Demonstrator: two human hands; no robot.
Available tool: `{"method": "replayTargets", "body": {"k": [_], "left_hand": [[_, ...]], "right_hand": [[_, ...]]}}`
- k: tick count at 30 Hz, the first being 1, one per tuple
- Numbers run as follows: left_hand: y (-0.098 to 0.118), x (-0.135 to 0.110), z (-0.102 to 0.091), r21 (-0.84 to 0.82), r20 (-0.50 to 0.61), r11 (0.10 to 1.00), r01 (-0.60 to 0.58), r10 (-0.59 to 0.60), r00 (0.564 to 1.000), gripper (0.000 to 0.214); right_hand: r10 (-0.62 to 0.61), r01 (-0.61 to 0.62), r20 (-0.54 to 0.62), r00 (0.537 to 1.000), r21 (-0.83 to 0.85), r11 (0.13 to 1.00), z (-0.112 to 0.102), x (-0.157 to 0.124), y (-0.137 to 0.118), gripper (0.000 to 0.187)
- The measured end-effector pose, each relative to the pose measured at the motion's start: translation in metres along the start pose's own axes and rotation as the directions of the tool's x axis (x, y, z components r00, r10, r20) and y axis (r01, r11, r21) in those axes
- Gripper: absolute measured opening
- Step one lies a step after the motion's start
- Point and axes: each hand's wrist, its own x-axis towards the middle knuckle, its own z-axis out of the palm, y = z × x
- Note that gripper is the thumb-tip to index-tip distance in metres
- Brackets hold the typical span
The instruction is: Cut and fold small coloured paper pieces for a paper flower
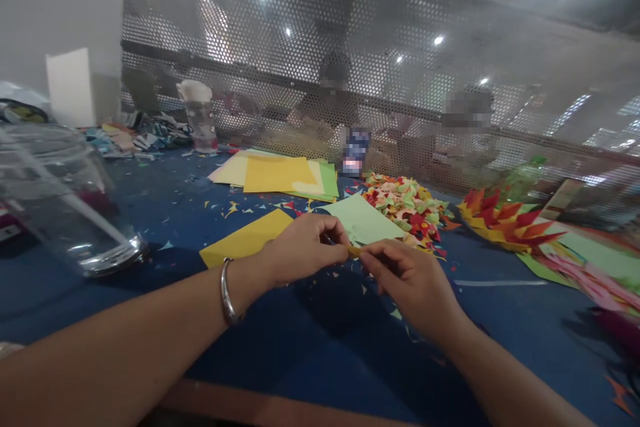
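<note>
Between both hands, just above the blue table [320, 347], is a small yellow piece of paper [354, 251]. My left hand [305, 247], with a silver bangle at its wrist, pinches one end of it. The other end is pinched by my right hand [410, 280]. Fingers partly hide the piece, so its exact shape is unclear. A yellow paper sheet [240, 240] lies beside my left hand, and a pale green sheet [367, 217] lies just beyond both hands. Past my right hand spreads a heap of small folded paper pieces [410, 207] in red, cream, green and orange.
A clear glass jar [60, 200] stands at the left. Coloured sheets [280, 173] are stacked at the back near a phone [356, 152]. A red and yellow paper flower [505, 220] sits at the right. A perforated screen [280, 47] rises behind, with people beyond it.
</note>
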Motion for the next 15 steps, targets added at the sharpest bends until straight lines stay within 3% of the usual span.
{"method": "replayTargets", "body": {"k": [6, 10, 15], "left_hand": [[0.0017, -0.0001, -0.0033, -0.165, 0.015, 0.986, 0.024, -0.021, 1.0, 0.014], [-0.001, 0.0007, -0.0049, -0.161, 0.106, 0.986, 0.049, -0.033, 0.994, 0.018], [-0.0026, 0.0007, 0.0038, -0.323, 0.221, 0.93, 0.175, -0.106, 0.97, 0.016]], "right_hand": [[0.009, -0.008, -0.04, 0.999, 0.014, 1.0, -0.0006, 0.0014, 0.0006, 0.022], [0.011, -0.01, -0.056, 0.998, 0.018, 1.0, -0.0002, 0.0024, 0.0026, 0.023], [-0.002, 0.007, -0.129, 0.992, 0.039, 0.999, 0.0006, 0.0014, 0.0024, 0.021]]}}
